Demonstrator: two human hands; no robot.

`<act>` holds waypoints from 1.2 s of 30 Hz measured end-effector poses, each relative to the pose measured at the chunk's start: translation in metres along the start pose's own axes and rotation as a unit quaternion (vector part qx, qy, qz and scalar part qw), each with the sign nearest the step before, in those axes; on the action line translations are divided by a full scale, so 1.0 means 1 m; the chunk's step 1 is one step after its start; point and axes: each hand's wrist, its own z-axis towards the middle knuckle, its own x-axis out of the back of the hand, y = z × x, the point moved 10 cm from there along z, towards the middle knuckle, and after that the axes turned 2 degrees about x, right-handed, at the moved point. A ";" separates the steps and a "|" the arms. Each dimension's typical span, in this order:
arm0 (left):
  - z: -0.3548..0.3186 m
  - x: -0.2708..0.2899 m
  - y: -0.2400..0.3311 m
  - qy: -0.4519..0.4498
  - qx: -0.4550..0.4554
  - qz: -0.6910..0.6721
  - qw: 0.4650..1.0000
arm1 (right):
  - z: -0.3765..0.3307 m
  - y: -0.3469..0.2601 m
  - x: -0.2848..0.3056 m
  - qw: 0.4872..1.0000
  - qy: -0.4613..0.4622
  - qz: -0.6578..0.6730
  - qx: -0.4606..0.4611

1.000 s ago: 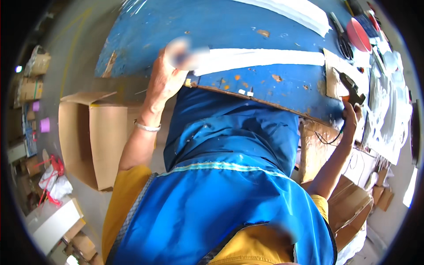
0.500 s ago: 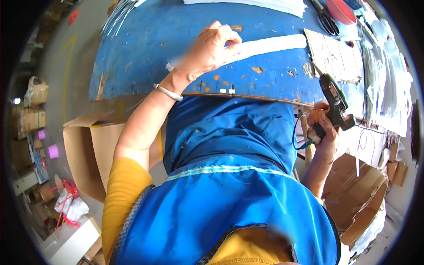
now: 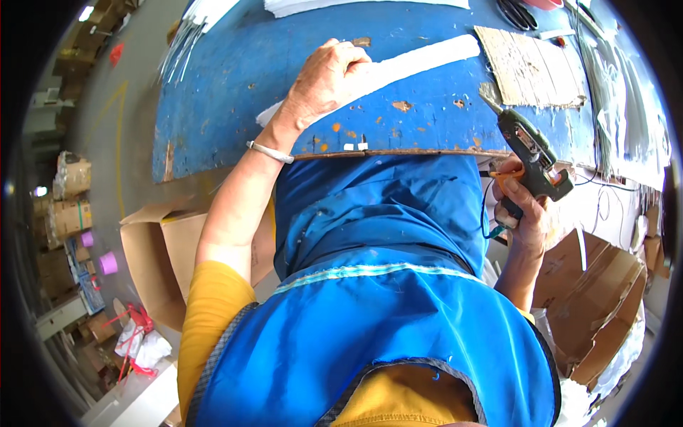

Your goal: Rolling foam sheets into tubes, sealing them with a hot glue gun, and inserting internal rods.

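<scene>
The fingers of the left hand curl over a white strip; their tips are hidden, so I cannot tell whether they pinch it or only press on it. The strip lies slantwise on the blue table, its left end closer to the near edge, its right end just beside a flat piece of cardboard. The right hand has its fingers clamped around the handle of a black glue gun with an orange trigger. The gun is at the near edge, toward the table's right end, its nozzle pointing up toward the cardboard. Black-handled scissors lie beyond the cardboard. A white sheet lies farther back, past the strip, and a bunch of thin white strips lies toward the left edge. Two small white bits sit right by the near edge. Below the table's left side stands an open cardboard box.
</scene>
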 end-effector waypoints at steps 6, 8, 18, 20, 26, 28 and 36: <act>0.001 -0.018 -0.033 -0.091 0.129 -0.032 0.987 | 0.002 0.000 -0.006 1.000 -0.010 0.008 0.024; 0.002 -0.023 -0.040 -0.112 0.156 -0.039 0.981 | 0.001 0.001 -0.008 1.000 -0.017 -0.011 0.021; 0.000 -0.021 -0.043 -0.116 0.194 -0.035 0.973 | -0.005 0.019 -0.015 0.999 -0.011 0.017 -0.025; -0.002 -0.021 -0.039 -0.117 0.191 -0.059 0.973 | -0.004 0.020 -0.026 0.997 -0.066 0.027 -0.027; -0.026 0.052 -0.019 0.083 0.096 -0.038 0.991 | -0.006 0.010 -0.039 0.995 -0.088 -0.018 0.044; -0.058 0.078 -0.035 0.112 0.153 -0.098 0.977 | -0.008 0.008 -0.050 0.992 -0.116 -0.003 0.057; -0.178 0.083 -0.084 0.119 0.369 -0.258 0.885 | -0.018 0.008 -0.127 0.957 -0.262 -0.123 0.014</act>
